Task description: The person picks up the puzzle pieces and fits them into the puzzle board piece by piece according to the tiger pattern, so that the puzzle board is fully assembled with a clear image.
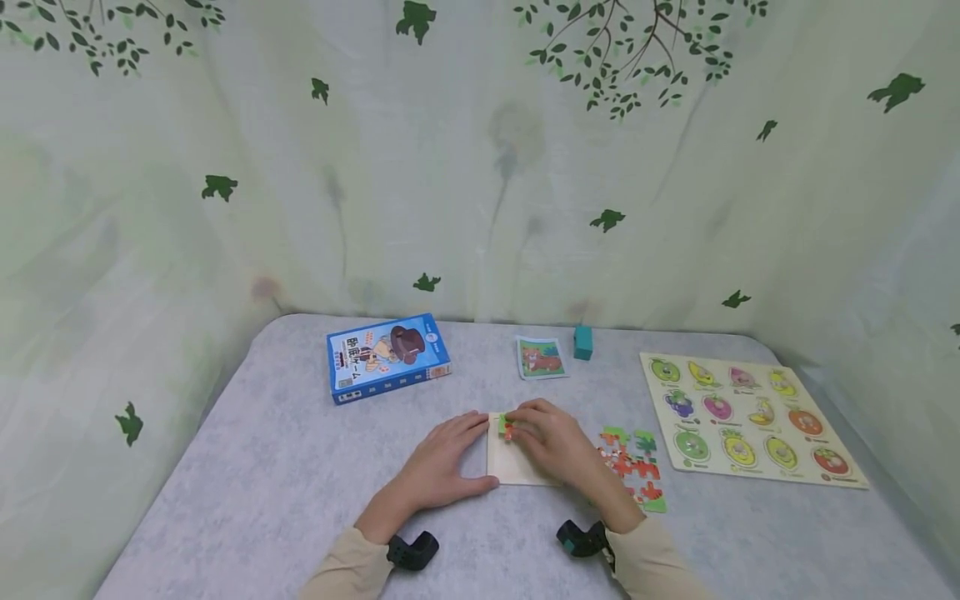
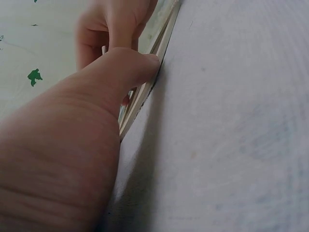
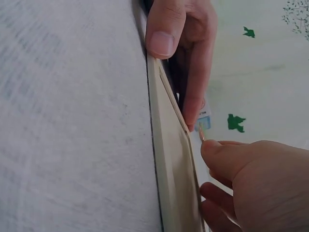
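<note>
A pale wooden puzzle tray (image 1: pixel 521 468) lies on the table in the head view. Along its left side rests my left hand (image 1: pixel 441 465), fingers stretched toward the far corner and thumb touching the near corner. Over the tray's far left corner, my right hand (image 1: pixel 558 443) pinches a small green and red jigsaw piece (image 1: pixel 505 428). The right wrist view shows that piece (image 3: pixel 201 132) edge-on between thumb and finger, close to the raised rim of the tray (image 3: pixel 169 145). Partly hidden by the right forearm, several red and green jigsaw pieces (image 1: pixel 647 468) lie right of the tray.
A blue game box (image 1: pixel 388 358) lies at the back left. Behind the tray are a picture card of a brown animal (image 1: pixel 542 358) and a teal block (image 1: pixel 582 342). A large fruit picture board (image 1: pixel 750 425) occupies the right side. A leaf-print curtain (image 1: pixel 480 167) hangs behind the table.
</note>
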Motion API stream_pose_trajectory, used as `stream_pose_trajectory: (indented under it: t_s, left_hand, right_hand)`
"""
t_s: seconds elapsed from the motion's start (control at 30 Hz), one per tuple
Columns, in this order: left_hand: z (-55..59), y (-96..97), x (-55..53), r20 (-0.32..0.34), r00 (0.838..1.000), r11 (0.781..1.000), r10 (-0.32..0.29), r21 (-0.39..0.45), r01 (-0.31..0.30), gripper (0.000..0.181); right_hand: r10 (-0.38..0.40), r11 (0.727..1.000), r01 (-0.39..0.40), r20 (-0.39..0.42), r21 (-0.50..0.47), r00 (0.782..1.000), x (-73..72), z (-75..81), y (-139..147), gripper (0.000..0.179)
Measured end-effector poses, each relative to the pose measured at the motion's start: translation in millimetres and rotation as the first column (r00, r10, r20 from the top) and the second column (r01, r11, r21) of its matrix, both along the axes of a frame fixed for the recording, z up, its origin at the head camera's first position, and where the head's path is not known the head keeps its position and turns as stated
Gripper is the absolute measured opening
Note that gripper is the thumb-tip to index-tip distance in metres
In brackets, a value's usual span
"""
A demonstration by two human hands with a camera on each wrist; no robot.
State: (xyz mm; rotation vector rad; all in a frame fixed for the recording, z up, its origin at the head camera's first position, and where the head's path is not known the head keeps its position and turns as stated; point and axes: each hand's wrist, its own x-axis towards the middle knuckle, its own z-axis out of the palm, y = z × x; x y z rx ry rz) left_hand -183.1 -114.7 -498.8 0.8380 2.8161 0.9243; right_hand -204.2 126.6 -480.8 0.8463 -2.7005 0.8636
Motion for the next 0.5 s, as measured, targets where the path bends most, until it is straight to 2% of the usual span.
stream_pose_trajectory:
  t_s: [0.2, 0.5]
  left_hand:
    - [0.8, 0.5, 0.4, -0.003, 1.0, 1.0, -0.005, 0.022, 0.005, 0.085]
    - [-0.2, 0.1, 0.7, -0.005, 1.0, 1.0, -0.002, 0.017, 0.002, 0.086]
  right_hand:
    - [-0.001, 1.0, 0.002, -0.052, 0.025, 0.999, 2.0, -5.2, -2.4, 0.024]
    - [0.02, 0.999, -0.011, -0.191, 0.047, 0.981, 4.1, -11.9, -6.6, 0.02]
